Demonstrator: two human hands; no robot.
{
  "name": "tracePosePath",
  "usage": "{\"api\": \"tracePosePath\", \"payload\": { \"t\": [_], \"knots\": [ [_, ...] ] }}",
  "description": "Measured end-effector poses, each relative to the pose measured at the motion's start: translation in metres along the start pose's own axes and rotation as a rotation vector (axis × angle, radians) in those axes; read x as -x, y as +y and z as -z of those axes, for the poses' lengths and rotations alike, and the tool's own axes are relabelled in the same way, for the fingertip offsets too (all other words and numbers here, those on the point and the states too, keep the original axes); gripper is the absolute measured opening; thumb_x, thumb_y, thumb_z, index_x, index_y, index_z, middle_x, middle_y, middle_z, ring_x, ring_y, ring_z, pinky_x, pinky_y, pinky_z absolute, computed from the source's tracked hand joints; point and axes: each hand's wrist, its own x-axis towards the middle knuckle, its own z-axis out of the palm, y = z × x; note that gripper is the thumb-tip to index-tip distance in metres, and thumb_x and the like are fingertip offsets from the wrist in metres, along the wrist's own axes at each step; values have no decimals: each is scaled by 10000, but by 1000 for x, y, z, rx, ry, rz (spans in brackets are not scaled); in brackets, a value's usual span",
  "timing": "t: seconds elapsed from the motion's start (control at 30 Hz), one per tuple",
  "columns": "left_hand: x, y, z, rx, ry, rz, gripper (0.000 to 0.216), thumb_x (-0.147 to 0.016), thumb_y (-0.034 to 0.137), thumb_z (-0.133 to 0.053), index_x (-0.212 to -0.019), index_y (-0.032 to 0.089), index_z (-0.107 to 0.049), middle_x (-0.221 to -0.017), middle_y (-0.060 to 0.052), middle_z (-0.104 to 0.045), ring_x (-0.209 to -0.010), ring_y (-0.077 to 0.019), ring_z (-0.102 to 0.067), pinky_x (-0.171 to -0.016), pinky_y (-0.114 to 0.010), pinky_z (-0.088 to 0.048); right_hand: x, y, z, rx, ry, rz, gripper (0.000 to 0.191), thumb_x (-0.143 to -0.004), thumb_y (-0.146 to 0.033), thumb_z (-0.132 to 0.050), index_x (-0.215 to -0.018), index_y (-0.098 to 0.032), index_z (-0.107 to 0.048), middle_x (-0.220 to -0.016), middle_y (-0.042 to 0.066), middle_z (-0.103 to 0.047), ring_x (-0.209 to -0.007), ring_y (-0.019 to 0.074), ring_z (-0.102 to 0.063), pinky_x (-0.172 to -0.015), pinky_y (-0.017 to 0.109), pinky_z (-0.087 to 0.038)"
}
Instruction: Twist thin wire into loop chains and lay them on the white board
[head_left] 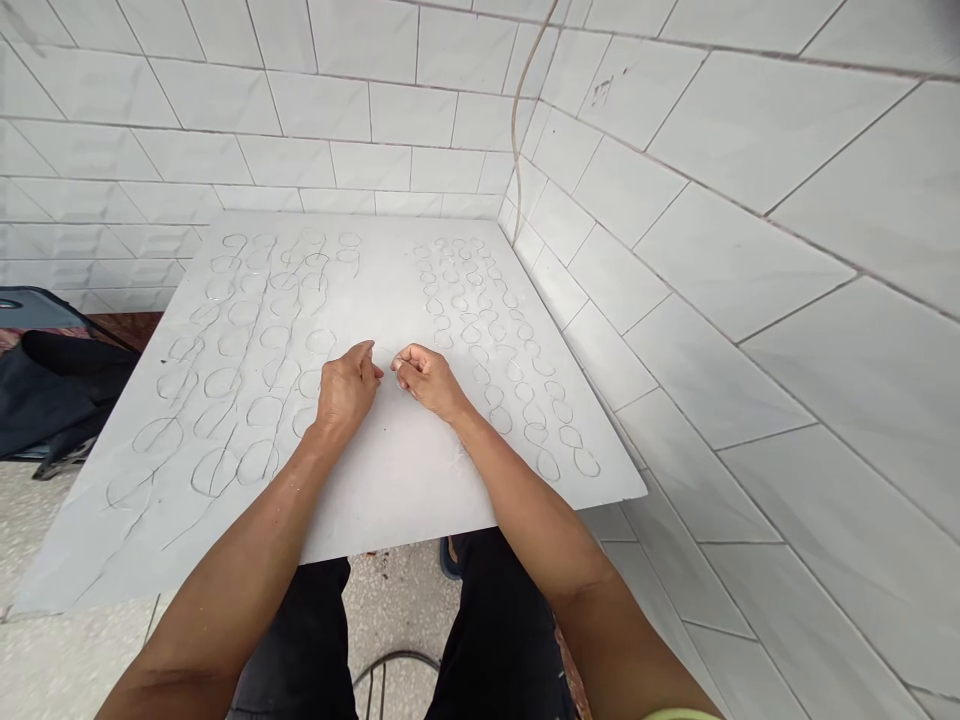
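Tabletop [390, 480] under left hand [348, 390] and right hand [429, 380], both curled; if anything's pinched, can't tell. Small movements should spare looped lines [216, 472].

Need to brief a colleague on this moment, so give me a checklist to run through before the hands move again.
1. Hands apart: ok. A gap shows between the left hand and the right hand, above the white surface.
2. Fingers free: cannot tell. Anything pinched there would be too thin to see.
3. Left rows of loops fully in view: not ok. The left hand and forearm overlap the nearest ones.
4. Right rows of loops visible beside the right arm: ok.
5. Cable away from the hands: ok. It hangs by the wall corner.
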Motion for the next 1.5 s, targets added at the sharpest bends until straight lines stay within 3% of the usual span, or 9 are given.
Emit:
{"api": "tracePosePath", "payload": {
  "t": [0.13,0.47,0.7,0.83,1.03,1.2,1.33,1.5],
  "knots": [
    [0,3,-2,204,19,103,422,-1005,359,-431,-1282,139,-661,-803,-75,-745,-663,-168,-712,-652,-268,-575,-2,0,-4,-87,14,-35,179,-880,-365,-595,-819,-204,-548,-633,-42,-539,-503,76,-378,-464,203,-292],
    [1,4,4,235,-113,75,463,-967,262,-502,-1413,167,-586,-909,-73,-776,-750,-167,-735,-801,-327,-604,-5,4,2,-138,72,-25,124,-885,-312,-584,-838,-201,-555,-643,-38,-541,-500,74,-412,-429,193,-284],
    [0,6,-1,480,-41,184,425,-979,253,-465,-1349,134,-637,-887,-97,-757,-743,-181,-742,-776,-374,-636,-5,5,-6,-163,71,-19,87,-895,-274,-564,-843,-211,-537,-647,-49,-542,-460,65,-404,-399,192,-296],
    [-2,10,-1,605,-71,237,410,-980,282,-492,-1332,120,-624,-874,-107,-761,-766,-209,-755,-781,-418,-642,-4,1,-5,-201,30,-31,125,-894,-304,-595,-837,-209,-537,-661,-44,-549,-462,62,-411,-391,188,-291],
    [-5,12,3,596,-7,269,398,-988,300,-487,-1306,102,-620,-928,-132,-769,-777,-212,-757,-806,-426,-637,-4,-3,6,-262,60,-37,233,-883,-420,-645,-957,-207,-583,-850,11,-615,-634,100,-574,-425,191,-367],
    [-2,13,4,507,36,246,430,-993,318,-478,-1350,109,-598,-904,-119,-768,-760,-201,-751,-806,-401,-631,-2,-3,6,-69,171,-38,215,-879,-410,-639,-946,-210,-600,-926,36,-644,-814,141,-642,-483,191,-434],
    [-2,13,3,480,36,241,458,-994,315,-474,-1401,125,-564,-902,-108,-763,-762,-195,-749,-784,-374,-631,0,-3,3,55,149,-94,147,-909,-357,-597,-901,-210,-606,-811,16,-656,-655,119,-616,-474,200,-419],
    [-3,9,5,421,-4,247,452,-998,338,-471,-1389,141,-579,-935,-110,-765,-761,-189,-740,-767,-350,-618,3,-2,3,74,69,-90,237,-985,-372,-486,-915,-210,-646,-626,-13,-609,-445,92,-486,-436,217,-394]
  ]
}}
